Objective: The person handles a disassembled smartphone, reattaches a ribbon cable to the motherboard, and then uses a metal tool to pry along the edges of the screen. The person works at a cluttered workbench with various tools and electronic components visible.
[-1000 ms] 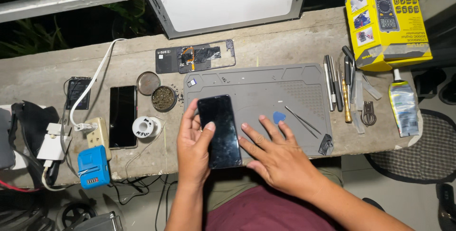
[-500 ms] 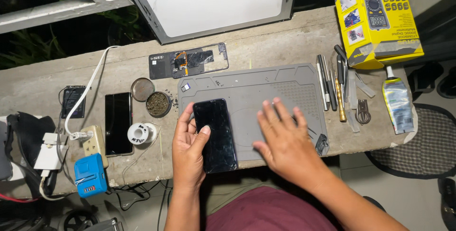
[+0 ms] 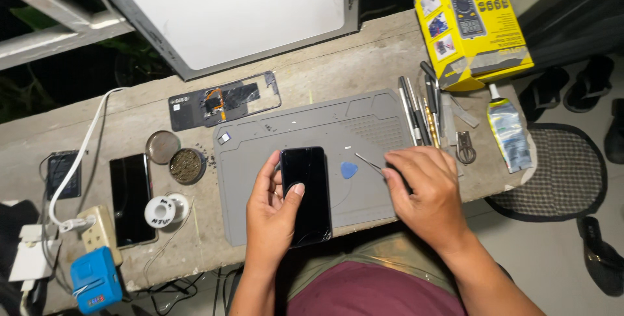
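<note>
Left hand (image 3: 272,215) grips black phone (image 3: 305,194) mid-frame; right hand (image 3: 426,189) closes on tweezers (image 3: 372,164). Next: careful prying.

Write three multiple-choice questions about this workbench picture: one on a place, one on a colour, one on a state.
1. Where does the blue pick lie?
A. on the grey mat
B. in the yellow box
C. on the floor

2. What colour is the small device at the bench's near left corner?
A. red
B. blue
C. green

3. How is the dark phone?
A. lying untouched
B. held by the left hand
C. held by both hands

Answers: 1 A, it rests on the mat beside the phone. 2 B, its case is blue. 3 B, the left hand's grip wraps it while the right hand is at the tweezers.
</note>
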